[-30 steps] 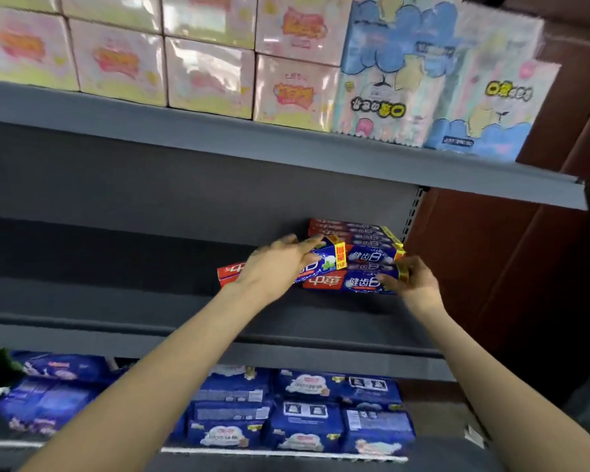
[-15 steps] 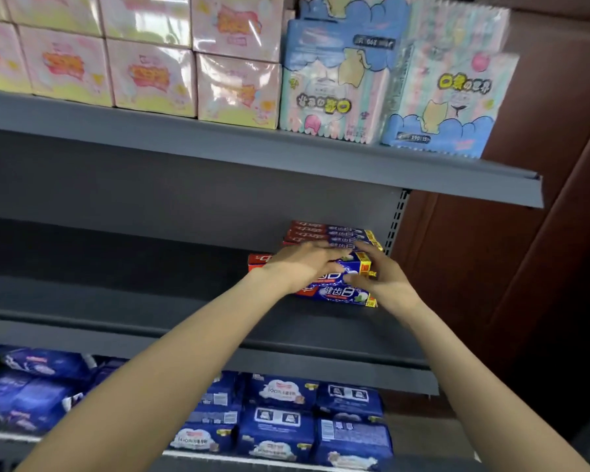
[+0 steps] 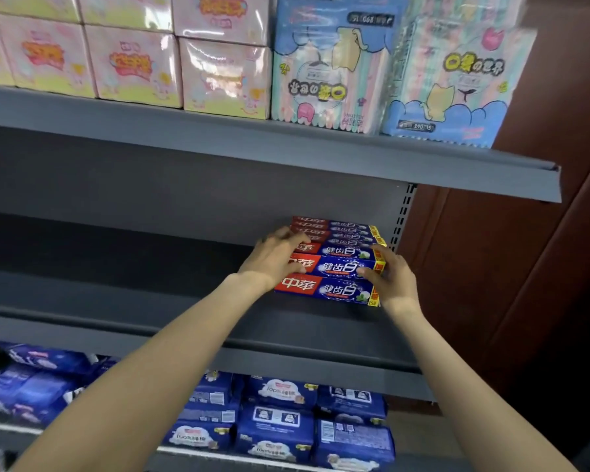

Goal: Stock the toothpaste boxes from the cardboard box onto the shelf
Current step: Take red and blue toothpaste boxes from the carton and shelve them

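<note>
Since a second ago the skewed box under the left hand (image 3: 273, 258) has been squared into the stack; both hands have closed in on its ends. Toothpaste boxes (image 3: 334, 264) now sit stacked at the right end of the middle shelf (image 3: 123, 294), long faces forward, just beside the perforated upright (image 3: 402, 212). Left hand: fingers curled over the red left ends, pressing rather than gripping. Right hand (image 3: 390, 277): thumb and fingers pinch the yellow right end of a front box. Looks like squeezing from both ends to line the faces up flush, so the pile stays straight. Room: shelf to the left of the stack is bare and wide, good for the next rows; right side is boxed in by the upright; some clearance above under the upper shelf (image 3: 286, 148). Front box sits back from the shelf lip. Cardboard box not in view. Tissue packs (image 3: 331, 66) above, blue packs (image 3: 276, 424) below.
</note>
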A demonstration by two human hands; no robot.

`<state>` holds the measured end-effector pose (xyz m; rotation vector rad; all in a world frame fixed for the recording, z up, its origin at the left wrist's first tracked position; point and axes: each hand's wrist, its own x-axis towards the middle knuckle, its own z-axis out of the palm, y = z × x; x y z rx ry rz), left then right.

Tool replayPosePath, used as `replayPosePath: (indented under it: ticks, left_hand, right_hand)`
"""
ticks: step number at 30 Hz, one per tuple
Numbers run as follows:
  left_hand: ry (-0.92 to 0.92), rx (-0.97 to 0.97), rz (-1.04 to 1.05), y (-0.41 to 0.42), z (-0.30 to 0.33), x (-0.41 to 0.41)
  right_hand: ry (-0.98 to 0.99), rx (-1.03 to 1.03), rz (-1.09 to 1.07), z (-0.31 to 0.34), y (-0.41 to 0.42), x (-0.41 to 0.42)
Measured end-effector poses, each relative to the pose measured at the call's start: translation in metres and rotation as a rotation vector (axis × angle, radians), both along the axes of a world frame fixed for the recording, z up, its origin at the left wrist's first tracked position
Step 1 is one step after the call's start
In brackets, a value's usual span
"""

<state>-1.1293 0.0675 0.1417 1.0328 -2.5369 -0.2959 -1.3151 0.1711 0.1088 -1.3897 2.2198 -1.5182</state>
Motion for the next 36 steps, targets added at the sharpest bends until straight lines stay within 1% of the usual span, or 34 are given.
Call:
replayPosePath:
  ticks: [3,5,8,10,12,14,18,21,22,24,26,28,30,32,36]
  left_hand:
    - [0.075,-0.054,0.003,-0.001,-0.009,-0.005]
    - [0.081,-0.056,0.013,0.002,-0.015,-0.008]
    - [0.089,-0.051,0.036,0.005,-0.02,-0.01]
    - [0.088,-0.072,0.062,0.005,-0.02,-0.01]
    - [0.047,-0.12,0.096,0.007,-0.018,-0.01]
    - [-0.001,-0.179,0.119,0.01,-0.015,-0.011]
    - [-0.031,-0.221,0.115,0.019,-0.008,-0.004]
    - [-0.009,-0.41,0.068,0.023,-0.005,0.019]
    - [0.02,-0.468,0.077,0.024,-0.006,0.031]
    - [-0.004,-0.533,0.114,0.027,-0.008,0.058]
    - [-0.036,-0.472,0.146,0.035,-0.008,0.094]
    - [-0.016,-0.378,0.219,0.041,-0.01,0.138]
    - [0.004,-0.381,0.282,0.045,-0.016,0.191]
    - [-0.023,-0.362,0.343,0.051,-0.02,0.249]
    - [-0.045,-0.307,0.518,0.055,-0.04,0.386]
  right_hand:
    - [0.084,-0.002,-0.089,-0.006,0.002,-0.003]
    - [0.132,-0.029,-0.128,-0.013,0.004,-0.002]
    - [0.231,-0.033,-0.124,-0.02,0.006,0.002]
    - [0.35,0.045,-0.135,-0.02,0.008,0.005]
    - [0.514,0.163,-0.168,-0.017,0.008,0.01]
    - [0.622,0.192,-0.155,-0.012,0.006,0.017]
    - [0.636,0.127,-0.096,-0.003,0.005,0.043]
    - [0.627,0.157,-0.01,0.007,0.005,0.076]
    - [0.611,0.169,0.034,0.009,0.004,0.089]
    - [0.568,0.147,0.111,0.011,0.002,0.119]
    - [0.52,0.118,0.193,0.011,0.0,0.154]
    - [0.502,0.113,0.288,0.007,-0.002,0.194]
    - [0.502,0.101,0.371,0.002,-0.007,0.241]
    - [0.503,0.089,0.448,-0.005,-0.014,0.297]
    - [0.522,0.133,0.595,-0.027,-0.028,0.428]
